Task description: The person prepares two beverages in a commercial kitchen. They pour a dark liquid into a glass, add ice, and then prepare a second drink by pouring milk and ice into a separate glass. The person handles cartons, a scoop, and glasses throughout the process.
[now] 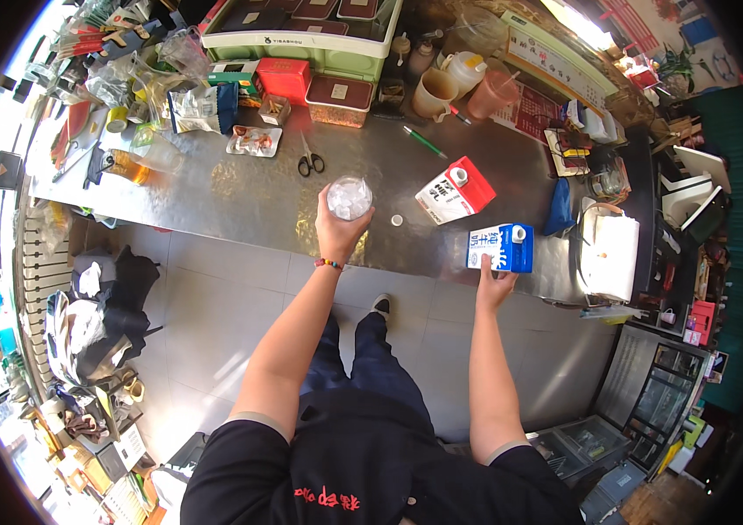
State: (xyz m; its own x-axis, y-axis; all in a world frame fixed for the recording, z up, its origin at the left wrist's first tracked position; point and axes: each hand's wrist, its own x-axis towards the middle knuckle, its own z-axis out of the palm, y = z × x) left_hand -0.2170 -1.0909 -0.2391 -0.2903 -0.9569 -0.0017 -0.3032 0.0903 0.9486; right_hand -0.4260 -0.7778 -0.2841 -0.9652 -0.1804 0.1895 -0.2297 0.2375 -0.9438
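My left hand (340,231) is wrapped around a clear cup filled with ice (350,198), held over the front part of the metal counter (260,197). At the counter's front edge, my right hand (496,283) grips a blue and white milk carton (501,244), its thumb lying along the printed face. The carton's white spout faces up. Just behind it is a red and white carton (455,190), also with a white spout on top. A small white cap (397,220) lies on the metal between the cup and the cartons.
Black-handled scissors (310,164) and a green pen (425,142) lie farther back. Pitchers (434,94) and a green-sided container rack (293,49) line the rear. An amber drink (127,168) is at the left, a white bag (608,256) at the right.
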